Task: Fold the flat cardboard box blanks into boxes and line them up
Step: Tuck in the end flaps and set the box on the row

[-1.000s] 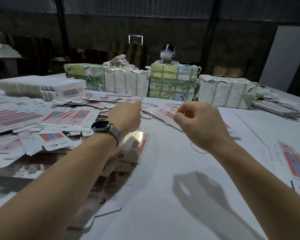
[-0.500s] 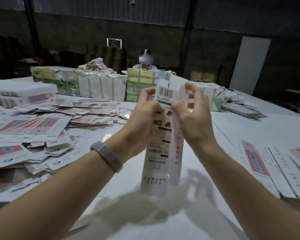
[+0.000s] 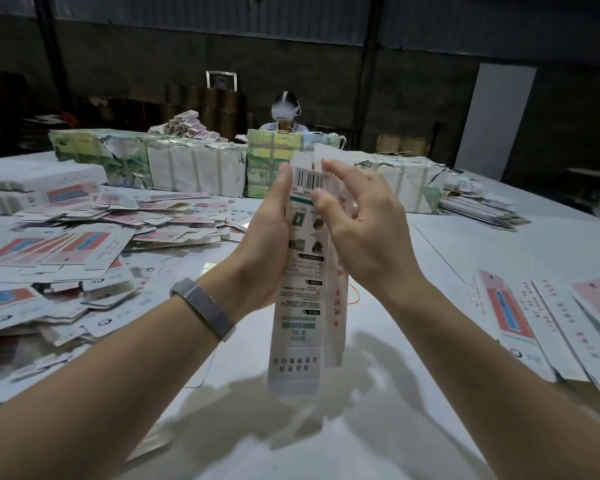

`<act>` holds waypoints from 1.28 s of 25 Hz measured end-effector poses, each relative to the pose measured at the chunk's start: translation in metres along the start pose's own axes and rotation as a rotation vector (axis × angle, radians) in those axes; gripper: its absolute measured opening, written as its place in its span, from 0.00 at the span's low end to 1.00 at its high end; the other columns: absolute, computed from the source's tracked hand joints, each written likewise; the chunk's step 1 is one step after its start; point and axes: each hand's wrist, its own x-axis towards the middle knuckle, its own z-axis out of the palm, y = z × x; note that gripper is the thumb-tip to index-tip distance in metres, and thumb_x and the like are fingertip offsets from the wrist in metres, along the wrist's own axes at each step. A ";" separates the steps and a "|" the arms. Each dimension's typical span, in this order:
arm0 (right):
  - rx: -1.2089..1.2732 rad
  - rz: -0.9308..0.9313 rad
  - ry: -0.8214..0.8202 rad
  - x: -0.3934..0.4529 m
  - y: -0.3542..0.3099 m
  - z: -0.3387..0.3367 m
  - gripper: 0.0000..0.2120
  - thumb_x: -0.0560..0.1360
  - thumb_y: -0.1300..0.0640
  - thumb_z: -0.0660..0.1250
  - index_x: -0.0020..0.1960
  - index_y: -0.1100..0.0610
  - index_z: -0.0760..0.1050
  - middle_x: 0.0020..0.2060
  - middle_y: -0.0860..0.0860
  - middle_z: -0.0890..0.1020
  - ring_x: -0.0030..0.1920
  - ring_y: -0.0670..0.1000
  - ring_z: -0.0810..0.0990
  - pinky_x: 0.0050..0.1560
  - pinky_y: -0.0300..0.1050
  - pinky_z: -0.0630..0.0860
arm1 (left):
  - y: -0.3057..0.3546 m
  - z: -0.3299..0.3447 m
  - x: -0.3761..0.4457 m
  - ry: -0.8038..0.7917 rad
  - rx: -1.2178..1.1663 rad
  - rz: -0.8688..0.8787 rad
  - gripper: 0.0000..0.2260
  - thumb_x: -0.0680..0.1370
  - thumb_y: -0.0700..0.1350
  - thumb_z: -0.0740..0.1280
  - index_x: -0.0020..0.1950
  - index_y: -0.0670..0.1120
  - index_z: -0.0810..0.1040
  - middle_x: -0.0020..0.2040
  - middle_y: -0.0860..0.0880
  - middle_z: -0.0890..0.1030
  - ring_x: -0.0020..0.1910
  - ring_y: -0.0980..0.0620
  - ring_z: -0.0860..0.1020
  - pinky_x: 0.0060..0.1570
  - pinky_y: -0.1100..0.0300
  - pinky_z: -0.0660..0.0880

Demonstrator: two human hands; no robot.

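A heap of flat box blanks [image 3: 66, 251] sprawls across the left of the white table [image 3: 499, 244], its near edge running out of view at the left. Behind it, wrapped bundles [image 3: 187, 168] stand in a row along the far side, and they hide all but the head and shoulders of a person [image 3: 284, 112] sitting beyond them.

In the middle, the left hand [image 3: 267, 244], with a mesh watch band [image 3: 203, 311] on the wrist, grips a long narrow box blank [image 3: 300, 306] held upright above the table; its fingers go round the back of the card, out of sight, with only the thumb showing along the left edge. The small print on the card is too fine to read.

The right hand [image 3: 364, 233] is beside the card's upper part, thumb tip touching the front near the barcode, fingers spread loosely and not closed on anything. It covers part of the card's right panel.

At the far right, more blanks [image 3: 534, 317] lie side by side, cut off by the edge of view.
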 end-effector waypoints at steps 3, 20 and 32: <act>-0.012 -0.016 -0.025 0.001 -0.002 -0.001 0.15 0.79 0.44 0.64 0.64 0.45 0.75 0.54 0.48 0.82 0.51 0.52 0.82 0.51 0.57 0.80 | 0.000 0.000 0.000 0.026 0.046 -0.027 0.33 0.85 0.63 0.43 0.45 0.56 0.88 0.42 0.48 0.87 0.38 0.51 0.86 0.34 0.58 0.80; -0.124 -0.018 -0.154 0.017 0.001 -0.034 0.18 0.79 0.38 0.62 0.41 0.51 0.67 0.40 0.49 0.81 0.40 0.53 0.81 0.37 0.52 0.79 | -0.012 0.003 0.006 0.005 0.254 0.021 0.22 0.83 0.63 0.54 0.68 0.48 0.64 0.40 0.45 0.82 0.34 0.46 0.81 0.32 0.56 0.78; 0.553 -0.024 0.056 -0.001 0.007 -0.002 0.16 0.75 0.46 0.66 0.60 0.41 0.65 0.51 0.54 0.82 0.51 0.56 0.83 0.49 0.61 0.81 | -0.019 0.014 0.002 0.082 0.065 0.270 0.19 0.79 0.57 0.58 0.70 0.62 0.64 0.52 0.47 0.86 0.44 0.47 0.86 0.36 0.53 0.82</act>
